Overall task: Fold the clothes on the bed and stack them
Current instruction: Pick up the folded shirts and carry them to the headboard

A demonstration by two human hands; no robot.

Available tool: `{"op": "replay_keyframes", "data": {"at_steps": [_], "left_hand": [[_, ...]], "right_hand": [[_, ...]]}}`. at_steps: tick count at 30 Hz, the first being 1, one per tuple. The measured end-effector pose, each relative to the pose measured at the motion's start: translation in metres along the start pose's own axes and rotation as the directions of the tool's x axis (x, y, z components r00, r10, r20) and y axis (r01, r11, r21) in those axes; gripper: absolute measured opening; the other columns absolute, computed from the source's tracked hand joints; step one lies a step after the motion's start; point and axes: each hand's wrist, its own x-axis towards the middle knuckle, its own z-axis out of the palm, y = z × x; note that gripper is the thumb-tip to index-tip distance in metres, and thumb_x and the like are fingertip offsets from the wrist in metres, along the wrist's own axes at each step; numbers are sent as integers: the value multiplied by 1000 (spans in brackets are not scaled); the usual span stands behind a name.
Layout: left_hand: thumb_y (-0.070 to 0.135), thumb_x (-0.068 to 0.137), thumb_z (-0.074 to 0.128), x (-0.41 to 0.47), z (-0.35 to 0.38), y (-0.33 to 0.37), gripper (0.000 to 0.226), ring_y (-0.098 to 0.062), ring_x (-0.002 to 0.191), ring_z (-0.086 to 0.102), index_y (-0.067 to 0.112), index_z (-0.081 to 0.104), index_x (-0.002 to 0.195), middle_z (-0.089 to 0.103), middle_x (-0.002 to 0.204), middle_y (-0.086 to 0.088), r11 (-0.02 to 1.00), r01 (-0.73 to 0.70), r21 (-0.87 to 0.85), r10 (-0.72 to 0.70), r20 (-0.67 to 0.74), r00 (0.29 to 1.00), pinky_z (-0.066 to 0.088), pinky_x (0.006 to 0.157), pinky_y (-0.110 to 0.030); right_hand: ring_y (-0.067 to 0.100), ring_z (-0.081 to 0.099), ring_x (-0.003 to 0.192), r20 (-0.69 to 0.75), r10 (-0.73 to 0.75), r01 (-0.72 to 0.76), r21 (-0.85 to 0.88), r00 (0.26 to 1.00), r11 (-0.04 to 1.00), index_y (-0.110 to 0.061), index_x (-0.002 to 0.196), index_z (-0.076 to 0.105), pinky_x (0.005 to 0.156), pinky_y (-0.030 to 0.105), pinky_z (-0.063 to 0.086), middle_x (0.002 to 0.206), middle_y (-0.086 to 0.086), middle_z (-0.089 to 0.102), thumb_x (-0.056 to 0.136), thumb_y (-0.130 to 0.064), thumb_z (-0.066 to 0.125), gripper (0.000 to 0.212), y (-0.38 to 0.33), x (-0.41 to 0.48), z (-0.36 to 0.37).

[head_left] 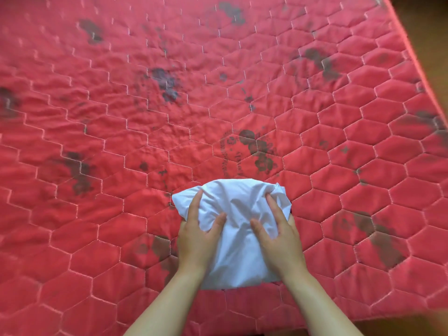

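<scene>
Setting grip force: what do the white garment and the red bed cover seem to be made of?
White garment: thin, matte woven cloth, maybe cotton; it bunches in fine creases. Red bed cover: padded quilted fabric, faint sheen, hexagon stitching puffing each cell.

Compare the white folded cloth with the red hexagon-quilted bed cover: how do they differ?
The white folded cloth is plain; the red hexagon-quilted bed cover carries dark printed patches and pale stitching. The cloth is a small bundle; the cover fills nearly the whole view. The cloth is gripped by the left hand and right hand; the cover lies spread out. Both are fabric.
</scene>
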Motion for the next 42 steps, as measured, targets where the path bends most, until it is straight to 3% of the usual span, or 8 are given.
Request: {"op": "replay_keyframes", "data": {"at_steps": [7,12,15,19,26,29,36,42], "left_hand": [[53,77,65,-121,-139,61,66,-26,103,57,58,27,130,58,112,2,993,6,-114,-28,-196,980,39,78,-30],[51,79,63,-199,-233,48,61,-17,86,53,57,29,129,55,101,8,983,15,-182,-88,-400,912,37,71,-29],[52,80,63,-240,-281,20,60,-23,99,57,53,31,131,59,115,5,979,42,-201,-143,-523,840,36,73,-29],[54,80,60,-290,-334,-22,62,-24,112,53,50,28,133,53,131,8,950,112,-292,-277,-617,736,37,76,-32],[56,79,59,-367,-428,-115,62,-19,117,51,50,29,133,50,134,10,893,153,-424,-441,-757,482,37,79,-28],[56,82,57,-394,-475,-156,63,-18,120,48,44,29,137,48,136,10,897,156,-414,-441,-801,405,38,82,-27],[53,84,56,-416,-558,-220,62,-14,122,45,40,29,139,46,137,12,887,115,-448,-456,-805,380,32,79,-22],[49,84,57,-388,-609,-244,61,2,108,37,46,27,137,40,125,21,844,29,-535,-483,-737,473,30,72,-11]], "right_hand": [[15,41,125,101,-225,224,25,969,974,-66,130,22,90,22,32,140,-2,36,80,-55,57,62,-140,-97,-60],[1,38,108,222,-428,417,98,876,904,-62,132,23,85,19,33,125,-12,37,81,-52,59,63,-217,-168,-44],[-9,33,107,319,-538,517,155,780,842,-59,133,25,82,10,28,129,-18,34,82,-51,59,62,-251,-210,-16],[-3,36,106,474,-611,606,186,635,774,-58,135,25,79,15,32,135,-14,34,84,-43,59,63,-292,-261,28],[10,36,128,627,-675,713,258,390,652,-50,137,30,91,22,28,147,-8,32,85,-41,60,60,-356,-366,139],[14,39,127,663,-672,723,279,331,632,-46,138,33,93,22,28,143,-3,39,85,-42,60,60,-380,-415,192],[13,33,134,701,-664,722,314,260,616,-45,139,31,100,23,26,148,-5,36,87,-42,59,60,-426,-476,274],[13,38,131,704,-653,723,294,278,625,-46,137,35,103,30,32,145,-7,40,85,-47,59,57,-468,-471,320]]}}
